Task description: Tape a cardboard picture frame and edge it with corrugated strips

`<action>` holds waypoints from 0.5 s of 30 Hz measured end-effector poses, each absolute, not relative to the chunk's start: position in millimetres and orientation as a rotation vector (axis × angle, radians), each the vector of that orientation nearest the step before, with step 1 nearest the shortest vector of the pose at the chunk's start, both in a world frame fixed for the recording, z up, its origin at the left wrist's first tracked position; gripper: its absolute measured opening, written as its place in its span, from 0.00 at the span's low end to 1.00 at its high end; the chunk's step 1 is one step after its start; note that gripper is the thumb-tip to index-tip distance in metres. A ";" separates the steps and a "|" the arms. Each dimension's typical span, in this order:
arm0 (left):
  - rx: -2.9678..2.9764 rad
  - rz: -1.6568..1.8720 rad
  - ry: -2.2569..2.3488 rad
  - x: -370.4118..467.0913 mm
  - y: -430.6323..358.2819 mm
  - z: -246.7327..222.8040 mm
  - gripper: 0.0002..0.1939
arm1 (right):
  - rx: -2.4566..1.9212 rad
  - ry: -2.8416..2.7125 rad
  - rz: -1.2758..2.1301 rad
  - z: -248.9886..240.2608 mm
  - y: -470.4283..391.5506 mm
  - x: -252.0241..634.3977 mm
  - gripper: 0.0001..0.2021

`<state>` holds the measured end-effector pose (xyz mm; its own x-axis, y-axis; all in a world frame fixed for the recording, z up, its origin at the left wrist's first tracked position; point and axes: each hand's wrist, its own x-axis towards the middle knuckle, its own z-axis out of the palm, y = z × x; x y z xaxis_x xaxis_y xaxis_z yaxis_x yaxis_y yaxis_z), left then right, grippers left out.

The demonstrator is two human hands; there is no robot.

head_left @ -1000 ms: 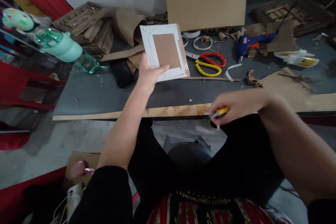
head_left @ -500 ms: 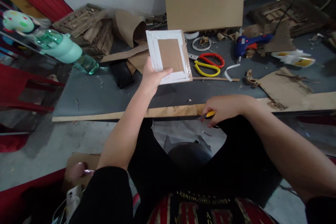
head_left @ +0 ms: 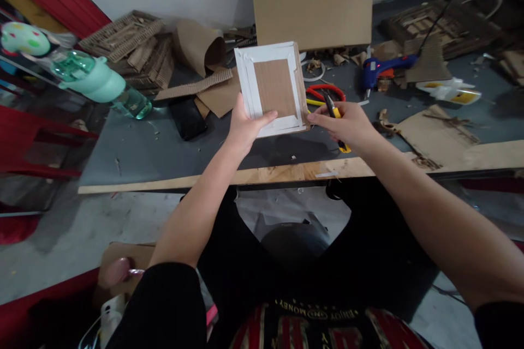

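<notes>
My left hand (head_left: 251, 122) grips the lower left corner of a white-bordered frame (head_left: 249, 82) with a brown wood-grain centre, its thumb lying on the front. The frame is held up above the grey table. My right hand (head_left: 341, 122) holds a yellow and black utility knife (head_left: 344, 146), its dark end pointing up. The thumb and a fingertip of that hand are at the frame's lower right edge. Behind the hand, partly hidden, lie scissors (head_left: 333, 90) with red and yellow handles.
A blue glue gun (head_left: 371, 71) and a glue bottle (head_left: 450, 91) lie at right. Stacked corrugated pieces (head_left: 153, 62), a black wallet-like object (head_left: 187, 119) and a green bottle (head_left: 133, 99) are at left. A cardboard sheet (head_left: 313, 2) stands behind. Wood trim (head_left: 270, 174) runs along the front edge.
My right hand has risen from the table's front edge to the frame's right edge with the knife. The frame has shifted slightly right. A white strip now shows on the wood trim.
</notes>
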<state>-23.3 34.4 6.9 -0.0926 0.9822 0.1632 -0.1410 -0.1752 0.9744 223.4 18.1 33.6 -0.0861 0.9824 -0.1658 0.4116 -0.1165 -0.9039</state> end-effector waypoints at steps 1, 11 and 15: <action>1.168 1.471 1.065 -22.2 32.2 9.5 0.39 | -1.594 -1.535 1.181 36.0 16.9 222.2 0.19; 1.114 1.428 1.169 -18.4 21.7 20.8 0.35 | -1.658 -1.760 1.051 44.4 15.5 219.1 0.12; 1.183 1.435 1.182 -18.6 24.0 15.8 0.37 | -1.702 -1.843 0.963 46.8 13.1 216.2 0.12</action>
